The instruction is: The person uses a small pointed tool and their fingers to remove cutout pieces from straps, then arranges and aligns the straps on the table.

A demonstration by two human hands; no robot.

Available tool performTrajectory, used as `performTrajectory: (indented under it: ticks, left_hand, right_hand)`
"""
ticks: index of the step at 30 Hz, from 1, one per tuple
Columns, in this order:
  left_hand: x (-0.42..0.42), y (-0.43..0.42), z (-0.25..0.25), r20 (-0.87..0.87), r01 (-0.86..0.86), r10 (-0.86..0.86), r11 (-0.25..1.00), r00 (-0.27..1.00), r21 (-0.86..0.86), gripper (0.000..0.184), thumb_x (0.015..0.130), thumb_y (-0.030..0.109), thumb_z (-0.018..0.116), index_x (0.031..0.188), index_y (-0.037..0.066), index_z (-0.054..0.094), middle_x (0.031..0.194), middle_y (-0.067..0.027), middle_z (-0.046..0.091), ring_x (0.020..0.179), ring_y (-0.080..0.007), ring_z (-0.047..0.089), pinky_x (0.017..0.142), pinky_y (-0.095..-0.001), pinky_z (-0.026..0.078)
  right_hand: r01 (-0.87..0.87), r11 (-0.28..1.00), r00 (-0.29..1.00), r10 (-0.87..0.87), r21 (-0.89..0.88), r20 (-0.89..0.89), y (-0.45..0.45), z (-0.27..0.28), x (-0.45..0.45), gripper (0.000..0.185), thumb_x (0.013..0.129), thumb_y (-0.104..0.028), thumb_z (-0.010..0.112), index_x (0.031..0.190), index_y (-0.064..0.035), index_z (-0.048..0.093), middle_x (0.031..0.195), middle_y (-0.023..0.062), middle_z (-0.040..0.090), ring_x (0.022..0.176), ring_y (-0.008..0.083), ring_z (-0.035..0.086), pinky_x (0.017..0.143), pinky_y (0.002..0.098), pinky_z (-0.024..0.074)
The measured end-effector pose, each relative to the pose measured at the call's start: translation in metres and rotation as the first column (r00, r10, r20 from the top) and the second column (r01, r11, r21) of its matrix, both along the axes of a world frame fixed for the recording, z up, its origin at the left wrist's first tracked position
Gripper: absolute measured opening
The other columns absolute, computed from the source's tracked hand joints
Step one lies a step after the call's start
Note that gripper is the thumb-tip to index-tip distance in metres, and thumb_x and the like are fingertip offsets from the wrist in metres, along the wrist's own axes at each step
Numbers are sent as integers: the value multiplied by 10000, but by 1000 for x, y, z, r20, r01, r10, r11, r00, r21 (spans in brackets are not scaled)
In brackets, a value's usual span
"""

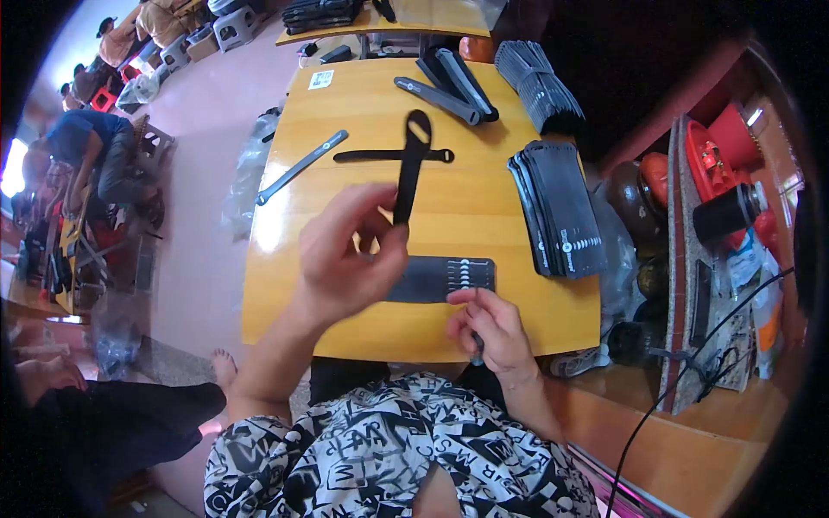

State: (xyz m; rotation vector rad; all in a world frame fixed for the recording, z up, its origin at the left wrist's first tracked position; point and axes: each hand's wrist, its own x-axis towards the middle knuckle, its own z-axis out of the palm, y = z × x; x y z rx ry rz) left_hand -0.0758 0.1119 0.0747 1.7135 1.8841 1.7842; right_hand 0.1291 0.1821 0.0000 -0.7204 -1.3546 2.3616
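My left hand (345,250) is raised over the near part of the table, with thumb and fingers pinching a black strap (413,168). The strap stands up from the fingers, its slotted, rounded end at the top. Lower and to the right, my right hand (494,332) has curled fingers at the near edge of a dark printed sleeve (471,274). A small bluish bit shows beneath those fingers, too little to name. My left hand partly covers the sleeve, which lies flat. Another black strap (371,156) lies crosswise farther back, behind the held one.
A grey printed strip (302,167) lies at the table's left. Stacked dark sleeves (561,207) and a tied bundle (540,86) line the right side, with more strips (453,82) at the back. A cluttered shelf (678,259) stands right; a seated person (95,142) is at left.
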Motion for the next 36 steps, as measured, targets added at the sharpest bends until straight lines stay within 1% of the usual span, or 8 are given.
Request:
performTrajectory:
  ticks: [2, 6, 12, 16, 20, 23, 30, 36]
  left_hand:
    - [19, -17, -7, 200, 67, -97, 986, 975, 151, 414, 694, -149, 579, 1081, -40, 481, 928, -145, 590, 721, -148, 614, 565, -243, 496]
    - [39, -48, -43, 337, 153, -227, 961, 914, 232, 431, 757, -138, 533, 1145, -17, 390, 1049, -211, 544, 821, -202, 610, 674, -286, 544]
    - [48, -87, -64, 621, 128, -109, 992, 776, 13, 398, 775, -75, 549, 1134, 0, 394, 1066, -193, 533, 786, -209, 601, 615, -283, 523]
    - [37, -114, -76, 926, 171, 34, 980, 377, -106, 311, 844, -6, 490, 1143, -13, 402, 1029, -185, 537, 759, -215, 599, 577, -281, 505]
    - [30, -121, -88, 891, 191, 190, 938, 413, -289, 177, 831, 12, 546, 1003, -14, 519, 830, -117, 592, 659, -159, 599, 491, -230, 469]
    - [28, -114, -87, 810, 26, 321, 924, 492, -382, 149, 794, 4, 600, 935, -6, 554, 734, -71, 593, 587, -136, 583, 455, -212, 446]
    - [13, -105, -89, 935, 156, 223, 949, 276, -273, 192, 765, -32, 610, 951, -16, 565, 753, -96, 618, 597, -144, 602, 481, -229, 480]
    - [7, -101, -88, 814, 174, 357, 862, 458, -476, 113, 780, -30, 597, 893, -28, 596, 751, -77, 619, 628, -126, 594, 556, -229, 489]
  right_hand:
    - [-80, 988, 979, 53, -134, -196, -9, 2, -12, 274, 899, -223, 520, 1053, 4, 523, 734, 81, 594, 468, 64, 437, 426, 185, 340]
    - [-89, 934, 988, 39, -345, -151, -23, 3, -15, 246, 861, -155, 567, 1041, 2, 508, 717, 129, 588, 444, 80, 434, 408, 185, 346]
    - [173, 984, 975, -163, -52, 151, -19, 1, 3, 144, 860, -101, 532, 933, 19, 565, 645, 53, 569, 443, 49, 434, 394, 175, 323]
    - [198, 974, 947, -219, 109, 234, -13, 3, 17, 136, 857, -88, 530, 906, 29, 579, 649, 49, 573, 454, 45, 437, 411, 173, 339]
    - [170, 973, 944, -207, 158, 258, -9, -2, 20, 133, 850, -78, 540, 914, 30, 586, 659, 42, 578, 476, 47, 455, 427, 179, 357]
    - [169, 952, 931, -240, 257, 275, -7, -4, 20, 115, 837, -62, 560, 889, 32, 602, 654, 18, 566, 507, 35, 454, 456, 172, 359]
    - [140, 811, 854, -389, 568, 346, 4, -15, 23, 67, 797, -27, 611, 832, 29, 612, 644, -43, 519, 543, 6, 416, 476, 158, 310]
    - [137, 841, 840, -379, 524, 389, 12, -16, 21, 54, 792, -39, 610, 783, 14, 609, 626, -58, 504, 549, 0, 397, 484, 166, 309]
